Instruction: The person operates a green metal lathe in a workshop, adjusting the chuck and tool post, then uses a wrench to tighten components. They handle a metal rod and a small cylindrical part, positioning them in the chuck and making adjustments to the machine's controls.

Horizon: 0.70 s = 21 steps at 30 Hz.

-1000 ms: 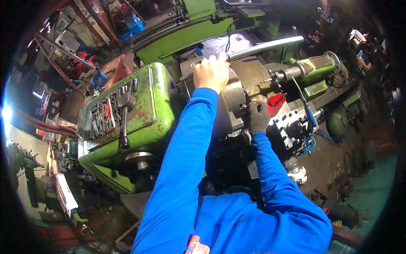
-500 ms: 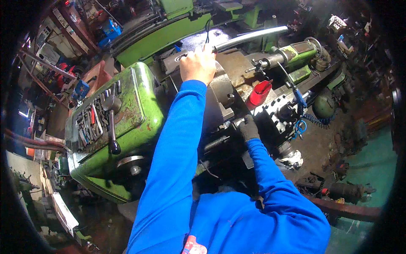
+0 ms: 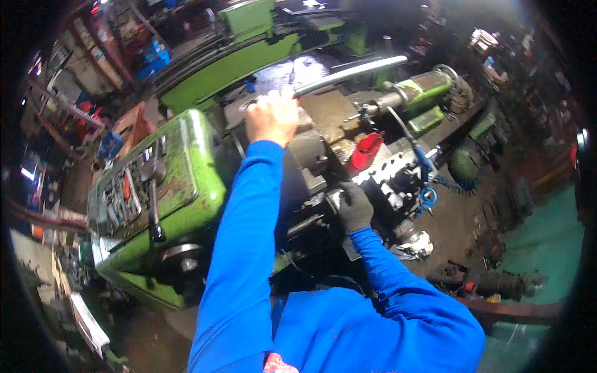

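My bare left hand (image 3: pixel 273 118) is closed at the far upper side of the large metal lathe chuck (image 3: pixel 306 149). Its fingers curl away from me, so what they grip is hidden. A dark grey glove covers my right hand (image 3: pixel 356 210), which is low on the near side, just right of the chuck. Its fingers are bent around or against a part beside a shiny round metal piece (image 3: pixel 334 199); I cannot make out that part. Just beyond the glove a red tapered container (image 3: pixel 365 152) stands on the carriage. The green headstock (image 3: pixel 208 168) is left of my left forearm.
Loose tools (image 3: pixel 122 196) and a lever with a dark knob (image 3: pixel 156 211) are on the headstock. The green tailstock (image 3: pixel 426 90) stands at the far right. A blue-handled air gun (image 3: pixel 423 161) and its coiled hose are by the carriage. A long bright bar (image 3: pixel 354 73) lies behind the chuck.
The view has shifted slightly. My left hand stays at the chuck's far side, its fingers now blurred. My right hand has moved a little, now beside the shiny round piece.
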### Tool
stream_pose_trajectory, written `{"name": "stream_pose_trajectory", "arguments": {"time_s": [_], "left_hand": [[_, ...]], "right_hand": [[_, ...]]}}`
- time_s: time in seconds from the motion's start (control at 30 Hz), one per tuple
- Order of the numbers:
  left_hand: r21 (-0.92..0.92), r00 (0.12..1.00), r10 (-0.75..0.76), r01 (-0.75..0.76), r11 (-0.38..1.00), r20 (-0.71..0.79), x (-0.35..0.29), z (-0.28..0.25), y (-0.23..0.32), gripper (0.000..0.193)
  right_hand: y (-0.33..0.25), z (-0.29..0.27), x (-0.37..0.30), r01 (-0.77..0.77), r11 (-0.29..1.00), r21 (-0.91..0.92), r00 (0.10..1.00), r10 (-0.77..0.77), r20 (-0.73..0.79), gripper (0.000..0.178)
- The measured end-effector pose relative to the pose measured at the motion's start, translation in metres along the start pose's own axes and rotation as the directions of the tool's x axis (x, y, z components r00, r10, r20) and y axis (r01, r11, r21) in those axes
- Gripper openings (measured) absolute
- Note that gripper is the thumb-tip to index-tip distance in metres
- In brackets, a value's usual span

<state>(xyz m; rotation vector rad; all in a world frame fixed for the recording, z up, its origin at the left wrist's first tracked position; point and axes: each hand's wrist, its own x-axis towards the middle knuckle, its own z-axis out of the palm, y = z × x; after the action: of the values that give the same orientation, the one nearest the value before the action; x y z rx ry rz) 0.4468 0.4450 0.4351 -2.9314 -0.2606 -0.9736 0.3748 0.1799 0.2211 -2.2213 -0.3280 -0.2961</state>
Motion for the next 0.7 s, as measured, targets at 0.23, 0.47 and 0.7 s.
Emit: {"name": "stream_pose_trajectory", "arguments": {"time_s": [0.23, 0.47, 0.7], "left_hand": [[0.033, 0.997, 0.036, -0.034, 0.999, -0.066, 0.003, -0.002, 0.004, 0.021], [0.017, 0.998, 0.033, -0.032, 0.999, -0.054, 0.005, 0.003, 0.004, 0.023], [0.02, 0.998, 0.037, -0.036, 0.999, -0.048, 0.006, 0.002, 0.008, 0.019]], "right_hand": [[0.071, 0.031, -0.015, -0.212, 0.977, 0.021, 0.964, 0.205, 0.172, 0.035], [0.083, 0.018, -0.031, -0.247, 0.955, 0.166, 0.958, 0.214, 0.19, 0.045], [0.016, -0.023, -0.014, -0.215, 0.792, 0.571, 0.963, 0.074, 0.26, 0.029]]}}
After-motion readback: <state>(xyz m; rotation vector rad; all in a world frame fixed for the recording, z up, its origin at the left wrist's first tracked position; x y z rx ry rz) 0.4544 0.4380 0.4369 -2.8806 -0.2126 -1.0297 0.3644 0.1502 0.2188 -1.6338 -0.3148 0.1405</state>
